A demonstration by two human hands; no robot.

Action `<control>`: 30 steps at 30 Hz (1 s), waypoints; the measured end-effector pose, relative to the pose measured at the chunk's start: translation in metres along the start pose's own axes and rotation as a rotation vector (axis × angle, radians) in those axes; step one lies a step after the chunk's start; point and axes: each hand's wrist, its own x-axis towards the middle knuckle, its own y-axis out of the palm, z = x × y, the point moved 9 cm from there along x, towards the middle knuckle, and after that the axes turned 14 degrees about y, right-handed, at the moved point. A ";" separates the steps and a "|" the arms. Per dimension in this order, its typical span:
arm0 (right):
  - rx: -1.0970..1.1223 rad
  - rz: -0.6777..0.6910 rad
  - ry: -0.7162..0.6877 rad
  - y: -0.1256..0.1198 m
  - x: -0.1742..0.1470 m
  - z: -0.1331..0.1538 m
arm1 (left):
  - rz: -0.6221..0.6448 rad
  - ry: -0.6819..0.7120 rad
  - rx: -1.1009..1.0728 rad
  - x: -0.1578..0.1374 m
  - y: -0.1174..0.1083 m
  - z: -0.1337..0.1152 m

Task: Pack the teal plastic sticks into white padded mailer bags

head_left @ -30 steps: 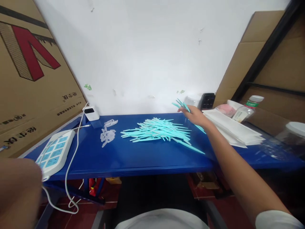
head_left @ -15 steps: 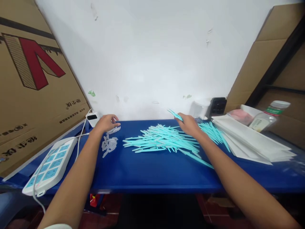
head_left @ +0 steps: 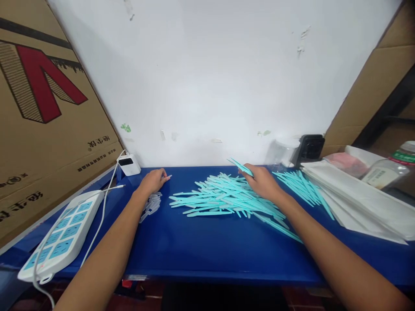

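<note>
In the head view, my left hand [head_left: 153, 180] is at the back left of the blue table, thumb and fingertips pinched on a small clear plastic cap [head_left: 168, 176]. Beneath and beside that wrist lie several similar clear caps [head_left: 152, 204], partly covered by the hand. My right hand [head_left: 262, 180] is closed around slim turquoise eyebrow razors [head_left: 240, 165], tapered ends pointing up and left; the exact number in the grip is unclear. It hovers over the right back part of a loose pile of eyebrow razors [head_left: 220, 196].
A second group of razors [head_left: 300, 188] lies right of my right hand, beside white paper sleeves [head_left: 359, 194]. Behind are a clear jar [head_left: 283, 152] and a black device [head_left: 310, 149]. A white power strip [head_left: 61, 237] and cable lie left. A wall closes the back.
My left hand's fingers have closed from a loose curl over the caps and now pinch one. My right hand keeps hold of its razors. The camera view has shifted slightly.
</note>
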 end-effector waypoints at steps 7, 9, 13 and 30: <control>0.036 0.064 -0.018 0.006 -0.006 0.010 | -0.076 0.044 -0.102 0.000 0.001 -0.015; 0.032 0.083 -0.016 0.008 -0.008 0.012 | -0.127 0.053 -0.199 0.002 -0.001 -0.020; 0.028 0.120 -0.018 0.012 -0.011 0.017 | -0.226 -0.018 -0.389 0.001 -0.007 -0.023; -0.002 0.069 -0.017 0.020 -0.013 0.011 | -0.097 -0.382 0.172 -0.032 -0.007 0.023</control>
